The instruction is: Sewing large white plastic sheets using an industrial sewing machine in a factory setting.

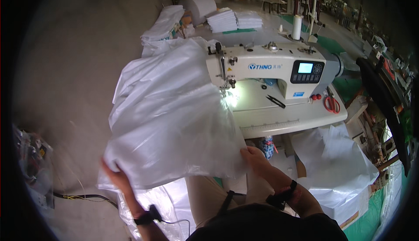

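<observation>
A large white plastic sheet (170, 123) spreads from the sewing machine's needle area down over my lap, loosely creased. Its right front corner is pinched in my right hand (257, 160), just below the machine bed. At the lower left edge of the sheet, my left hand (115, 175) touches the material. Motion smears its fingers, so whether they grip cannot be made out. The white sewing machine (262, 62) has a lit lamp beside its needle. The sheet partly hides the presser foot.
On the machine bed lie black thread snips (276, 102) and red-handled scissors (331, 105). A thread cone (297, 27) stands behind. Stacks of folded white material (221, 20) and a big white roll (198, 6) sit at the back. More white sheeting (331, 162) lies at right. A cable (85, 196) crosses the floor.
</observation>
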A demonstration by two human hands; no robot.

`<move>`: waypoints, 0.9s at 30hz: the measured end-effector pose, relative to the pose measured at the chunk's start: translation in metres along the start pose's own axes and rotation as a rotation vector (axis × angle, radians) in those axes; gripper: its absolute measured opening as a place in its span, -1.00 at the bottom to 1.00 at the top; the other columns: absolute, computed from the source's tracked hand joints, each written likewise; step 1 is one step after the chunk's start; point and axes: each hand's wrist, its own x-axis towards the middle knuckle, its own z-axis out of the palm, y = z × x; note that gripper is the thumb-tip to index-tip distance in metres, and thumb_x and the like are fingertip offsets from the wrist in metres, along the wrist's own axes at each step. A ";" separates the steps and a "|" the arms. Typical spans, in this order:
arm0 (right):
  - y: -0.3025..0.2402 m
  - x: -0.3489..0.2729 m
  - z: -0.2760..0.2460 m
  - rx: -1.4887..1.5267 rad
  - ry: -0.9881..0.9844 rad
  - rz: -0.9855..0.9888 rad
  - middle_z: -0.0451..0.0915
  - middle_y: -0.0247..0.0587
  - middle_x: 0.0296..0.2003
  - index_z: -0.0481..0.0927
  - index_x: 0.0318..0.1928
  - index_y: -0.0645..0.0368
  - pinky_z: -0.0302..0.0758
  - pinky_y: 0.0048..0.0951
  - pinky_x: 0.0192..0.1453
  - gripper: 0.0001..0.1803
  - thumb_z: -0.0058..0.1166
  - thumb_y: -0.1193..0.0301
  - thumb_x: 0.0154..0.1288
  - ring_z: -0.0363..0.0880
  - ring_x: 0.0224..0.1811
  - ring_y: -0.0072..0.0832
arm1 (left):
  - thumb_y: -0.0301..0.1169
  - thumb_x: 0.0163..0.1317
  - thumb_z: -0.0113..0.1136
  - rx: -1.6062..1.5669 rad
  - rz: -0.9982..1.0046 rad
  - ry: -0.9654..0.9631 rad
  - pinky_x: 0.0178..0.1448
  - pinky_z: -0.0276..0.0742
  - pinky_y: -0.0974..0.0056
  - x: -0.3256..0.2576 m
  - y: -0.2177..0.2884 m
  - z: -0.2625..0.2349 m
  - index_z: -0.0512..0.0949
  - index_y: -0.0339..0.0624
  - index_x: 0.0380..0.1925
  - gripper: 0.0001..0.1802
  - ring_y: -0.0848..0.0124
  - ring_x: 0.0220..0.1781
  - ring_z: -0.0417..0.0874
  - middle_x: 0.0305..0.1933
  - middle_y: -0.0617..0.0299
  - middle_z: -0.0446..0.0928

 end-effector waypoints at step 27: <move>0.009 -0.056 -0.015 0.519 -0.220 0.163 0.52 -0.09 -0.14 0.38 0.03 0.28 0.54 -0.31 -0.04 -0.64 -0.14 0.29 0.36 0.60 -0.23 -0.27 | -0.43 -0.05 0.26 -0.648 0.653 -0.648 0.03 0.34 0.09 -0.109 0.308 -0.028 0.58 -0.15 -0.36 -0.81 0.23 -0.12 0.48 -0.31 0.22 0.49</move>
